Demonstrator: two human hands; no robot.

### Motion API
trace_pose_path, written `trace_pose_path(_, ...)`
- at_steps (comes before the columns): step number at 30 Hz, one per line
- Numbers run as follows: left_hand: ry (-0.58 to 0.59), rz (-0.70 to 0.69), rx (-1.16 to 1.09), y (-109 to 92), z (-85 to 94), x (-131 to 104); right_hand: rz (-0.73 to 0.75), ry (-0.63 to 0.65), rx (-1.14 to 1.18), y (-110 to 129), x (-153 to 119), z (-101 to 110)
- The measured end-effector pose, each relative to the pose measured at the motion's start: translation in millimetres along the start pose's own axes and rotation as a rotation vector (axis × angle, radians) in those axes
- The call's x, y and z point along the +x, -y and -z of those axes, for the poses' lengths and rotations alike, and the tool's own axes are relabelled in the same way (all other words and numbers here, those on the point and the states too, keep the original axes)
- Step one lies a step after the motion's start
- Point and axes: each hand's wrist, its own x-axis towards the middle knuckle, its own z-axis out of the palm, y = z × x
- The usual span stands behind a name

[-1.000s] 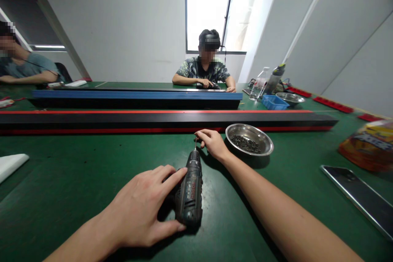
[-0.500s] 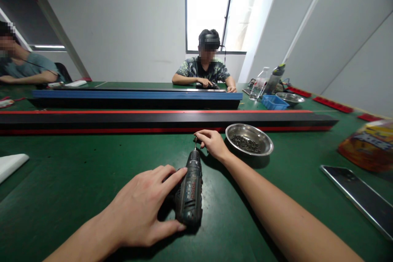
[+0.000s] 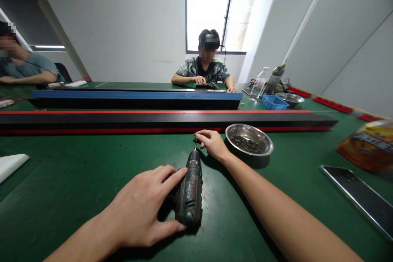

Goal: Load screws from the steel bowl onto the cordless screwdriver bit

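Observation:
A black power drill (image 3: pixel 190 192) points away from me over the green table (image 3: pixel 76 188). My left hand (image 3: pixel 150 204) is wrapped round the drill from its left side, thumb at the rear end. At the tip of the drill bit (image 3: pixel 195 143), my right hand (image 3: pixel 212 143) has its fingers pinched together; whatever they hold is too small to make out. Just right of that hand stands a metal bowl (image 3: pixel 265 145) with many small dark screws (image 3: pixel 245 143). Beyond my fingertips lies a long black bar with red edges (image 3: pixel 159 121).
A long blue and black bar (image 3: pixel 138 95) lies farther back, before a seated person (image 3: pixel 206 65). Another person (image 3: pixel 30 67) sits far left. On the right are a phone (image 3: pixel 357 198), an orange bag (image 3: pixel 368 145), a blue basket (image 3: pixel 274 102) and a bottle (image 3: pixel 259 84). A white piece (image 3: pixel 12 166) lies left.
Both my hands and the drill look unmoved. Across the table, the seated person's hand has shifted slightly.

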Motion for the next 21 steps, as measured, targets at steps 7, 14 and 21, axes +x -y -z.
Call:
trace_pose_path(7, 0.018, 0.009, 0.003, -0.5, 1.1, 0.7, 0.005, 0.001, -0.001, -0.2, 0.0, 0.1)
trace_pose_path(14, 0.013, 0.008, 0.015, -0.3, 1.5, -0.6, 0.006, -0.001, -0.004, 1.4, -0.8, 0.2)
trace_pose_path(21, 0.027, 0.015, 0.009, -2.4, 2.8, -0.1, -0.002, -0.004, 0.0, 1.9, -1.1, 0.3)
